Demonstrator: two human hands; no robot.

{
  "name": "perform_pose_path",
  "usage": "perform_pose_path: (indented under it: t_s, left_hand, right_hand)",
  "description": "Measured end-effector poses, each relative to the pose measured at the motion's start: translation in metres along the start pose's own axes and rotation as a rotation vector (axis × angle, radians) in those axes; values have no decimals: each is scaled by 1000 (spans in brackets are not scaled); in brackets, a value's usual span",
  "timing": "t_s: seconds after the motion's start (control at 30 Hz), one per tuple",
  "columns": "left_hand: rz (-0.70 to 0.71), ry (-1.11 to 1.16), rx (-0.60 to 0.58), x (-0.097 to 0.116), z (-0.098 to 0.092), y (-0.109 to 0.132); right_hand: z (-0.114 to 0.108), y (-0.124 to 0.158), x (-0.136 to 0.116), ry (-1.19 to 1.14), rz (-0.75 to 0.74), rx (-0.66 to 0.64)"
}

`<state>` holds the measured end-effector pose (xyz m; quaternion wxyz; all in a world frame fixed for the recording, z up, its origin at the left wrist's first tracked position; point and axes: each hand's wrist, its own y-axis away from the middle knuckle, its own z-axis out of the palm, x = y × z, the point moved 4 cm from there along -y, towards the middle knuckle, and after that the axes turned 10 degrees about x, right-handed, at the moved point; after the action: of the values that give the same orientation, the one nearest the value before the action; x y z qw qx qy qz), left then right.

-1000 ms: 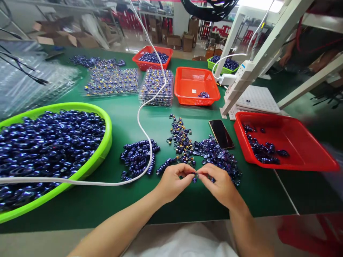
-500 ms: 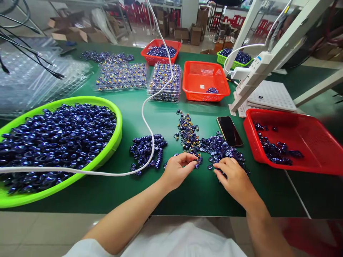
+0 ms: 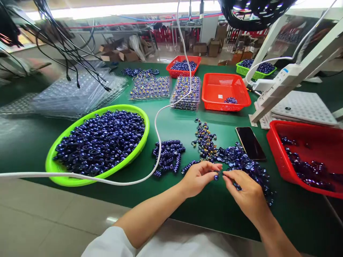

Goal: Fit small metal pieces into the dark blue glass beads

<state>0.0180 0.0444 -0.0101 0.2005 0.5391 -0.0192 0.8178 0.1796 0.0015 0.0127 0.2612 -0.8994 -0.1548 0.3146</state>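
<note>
My left hand (image 3: 199, 177) is closed in a pinch on a small shiny dark-blue ring (image 3: 215, 177), whose rounded blue part shows below the fingertips. Close beside it, the thumb and forefinger of my right hand (image 3: 245, 189) are pinched together; whatever lies between them is too small to make out. A heap of glossy blue domed pieces (image 3: 249, 165) spreads behind and under my right hand. Beyond my left hand lie several blue rings with gold-coloured bits (image 3: 205, 139). Stacked rows of plain blue rings (image 3: 167, 155) rest to the left.
A white cable (image 3: 158, 125) loops across the green table. At left stands a lime-green basin (image 3: 146, 132) full of rings. A phone (image 3: 251, 143) and a red tray (image 3: 276, 157) are at right. Filled clear trays (image 3: 150, 87) and an orange-red basket (image 3: 207, 89) sit behind.
My hands have come close together, the right one leaving the domed pieces. The blue ring now shows in my left fingertips. The whole view has shifted left and up.
</note>
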Motion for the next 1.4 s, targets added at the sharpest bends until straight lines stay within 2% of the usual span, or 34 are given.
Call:
perform_pose_path:
  t_s: [0.07, 0.17, 0.27, 0.37, 0.47, 0.57, 0.67, 0.73, 0.9, 1.0, 1.1, 1.27, 1.4]
  left_hand:
    - [-29, 102, -59, 2, 5, 3]
    - [-13, 139, -56, 6, 7, 6]
    - [-16, 136, -41, 7, 6, 6]
    - [-16, 124, -40, 6, 6, 6]
    - [15, 86, -27, 4, 6, 8]
    - [66, 9, -22, 4, 6, 10]
    - [85, -52, -7, 6, 4, 10]
    - [66, -54, 10, 7, 2, 7]
    - [-57, 78, 40, 8, -4, -1]
    - [-155, 171, 48, 5, -6, -3]
    - [-221, 251, 44, 3, -4, -3]
    - [-169, 211, 72, 1, -3, -4]
    - [-120, 137, 122, -2, -4, -5]
  right_hand:
    - [-1, -3, -8, -105, 96, 79]
    - [1, -3, -13, -106, 215, 169]
    - [5, -1, -13, -60, 240, 234]
    - [6, -2, -14, 6, 152, 281]
    - [7, -4, -15, 66, 53, 253]
    - [9, -4, -13, 62, 42, 165]
    - [7, -4, -11, 65, 68, 169]
    - [4, -5, -12, 60, 46, 206]
    - [2, -10, -20, -40, -124, 231]
    - [0, -7, -19, -120, -117, 239]
    - [-1, -2, -14, -249, 26, 248]
    - [5, 3, -4, -557, 461, 181]
    - [11, 1, -7, -661, 549, 130]
